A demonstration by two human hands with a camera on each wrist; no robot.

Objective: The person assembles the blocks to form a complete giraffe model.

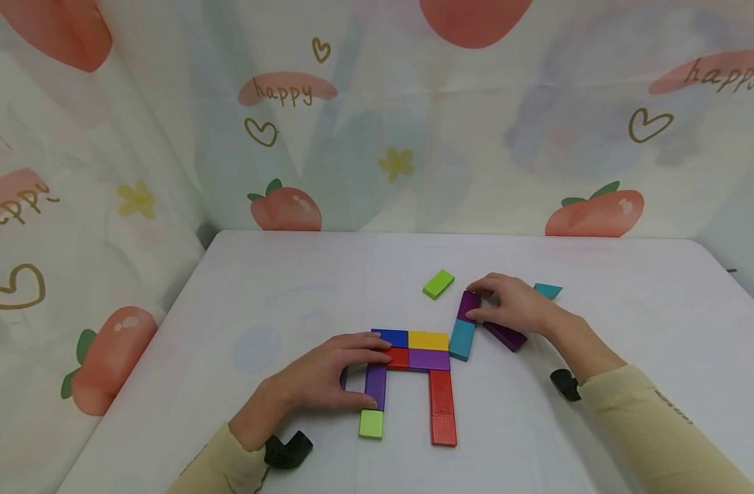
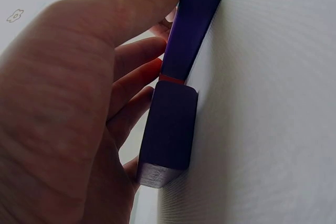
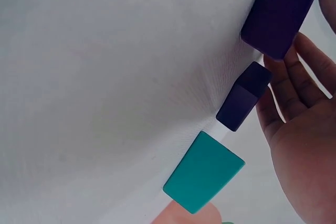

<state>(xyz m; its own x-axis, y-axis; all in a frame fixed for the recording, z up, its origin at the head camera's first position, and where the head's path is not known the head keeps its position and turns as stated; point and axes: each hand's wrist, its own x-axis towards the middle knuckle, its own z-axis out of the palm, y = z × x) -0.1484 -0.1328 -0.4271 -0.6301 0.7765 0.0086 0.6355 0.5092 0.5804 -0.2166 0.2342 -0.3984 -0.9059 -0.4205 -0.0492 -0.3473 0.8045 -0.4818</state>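
Observation:
My left hand (image 1: 327, 370) rests at the left of a flat figure of coloured blocks. Its extended fingers touch the blue block (image 1: 394, 337) and the red block (image 1: 399, 358). The thumb lies where a purple block (image 1: 376, 387) meets a lime block (image 1: 370, 424). Under the palm stands another purple block (image 2: 168, 124), mostly hidden in the head view. My right hand (image 1: 515, 302) pinches a dark purple block (image 1: 468, 306) between thumb and fingers, at the far end of a teal block (image 1: 462, 339). A dark purple bar (image 1: 505, 337) lies below that hand.
Yellow (image 1: 429, 340) and purple (image 1: 429, 359) blocks continue the figure, with a red leg (image 1: 442, 408) below. A loose lime block (image 1: 438, 284) lies behind it. A second teal block (image 1: 547, 291) is beyond the right hand. The white table (image 1: 327, 274) meets a patterned cloth (image 1: 364, 199).

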